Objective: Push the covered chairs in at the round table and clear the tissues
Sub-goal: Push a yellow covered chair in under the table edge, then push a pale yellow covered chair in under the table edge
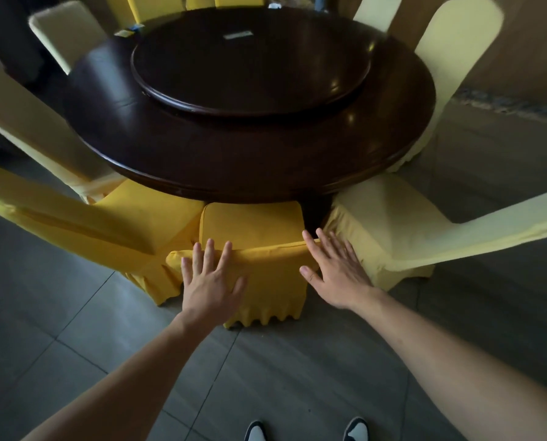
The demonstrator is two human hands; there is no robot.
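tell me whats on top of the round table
A dark turntable sits on the round table, with a small flat packet on it. Tissues near the far edge are too blurred to confirm.

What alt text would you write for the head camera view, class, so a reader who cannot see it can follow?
Two open hands, left hand and right hand, press flat on the back of a yellow-covered chair facing a dark round table. More covered chairs ring the table.

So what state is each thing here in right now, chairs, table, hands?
left hand: open, fingers straight, flat on the chair back.
right hand: open, fingers spread at the chair back's right corner.
yellow chair: seat partly under the table.
pale chair: angled, seat partly out.
round table: turntable on top, small items at the far edge.
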